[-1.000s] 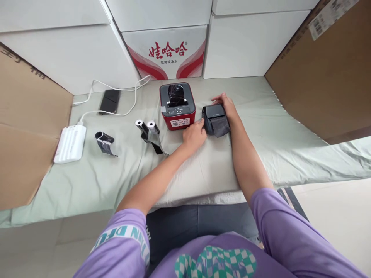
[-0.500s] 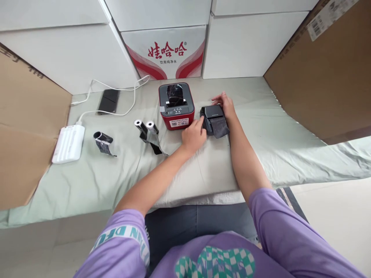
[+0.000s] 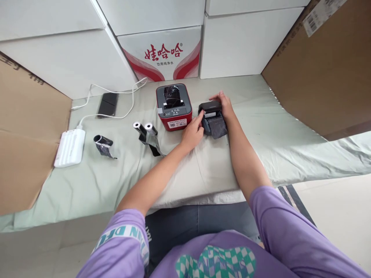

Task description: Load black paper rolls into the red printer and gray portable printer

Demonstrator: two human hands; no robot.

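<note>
A small black portable printer (image 3: 206, 125) rests on the cloth, its lid (image 3: 211, 105) lifted. Inside, a white strip of a paper roll (image 3: 210, 114) shows. A dark flap of paper (image 3: 218, 128) hangs over its front. My left hand (image 3: 192, 133) grips the printer's left side, index finger at the lid's edge and the other fingers curled. Wrapped round the back right corner, my right hand (image 3: 225, 106) holds the printer; part of its fingers is hidden. Just left of it stands a red and black desktop printer (image 3: 175, 110).
Two paper rolls (image 3: 144, 130) with black wrapping stand left of the red printer. Farther left are a black roll (image 3: 103, 143), a white power bank (image 3: 70, 148) with a cable (image 3: 113, 115), and a black phone (image 3: 108, 104). Cartons (image 3: 315, 73) flank both sides; white boxes (image 3: 232, 46) stand behind.
The portable printer's lid has swung up and back, showing the paper inside. Both hands have stayed at the printer. The whole view has shifted slightly.
</note>
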